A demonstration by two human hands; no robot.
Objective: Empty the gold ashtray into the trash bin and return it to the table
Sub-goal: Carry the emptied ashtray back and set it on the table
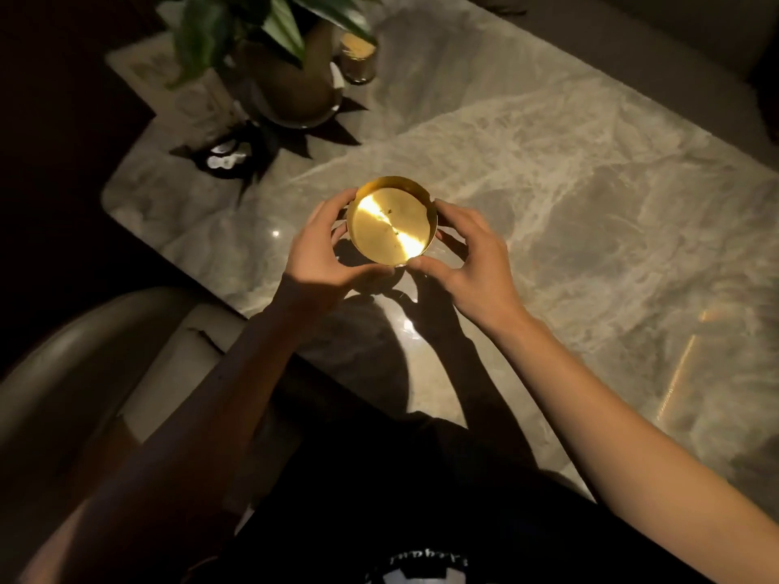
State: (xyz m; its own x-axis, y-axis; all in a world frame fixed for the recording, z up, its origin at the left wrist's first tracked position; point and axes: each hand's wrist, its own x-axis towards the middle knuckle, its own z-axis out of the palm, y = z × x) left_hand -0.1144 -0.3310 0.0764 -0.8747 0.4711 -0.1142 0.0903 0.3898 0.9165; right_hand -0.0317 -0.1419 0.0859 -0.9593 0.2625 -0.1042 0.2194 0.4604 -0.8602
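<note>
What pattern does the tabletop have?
The table is grey-beige marble with pale veining, seen in the head view.

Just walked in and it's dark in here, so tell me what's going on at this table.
A person is holding a round gold ashtray between both bare hands, the left hand on its left side and the right hand on its right, over a marble table. The ashtray looks nearly empty, with only a few small specks inside. Whether it rests on the table or is just above it is unclear. A potted plant and a small glass jar stand at the far end. No trash bin is in view.
</note>
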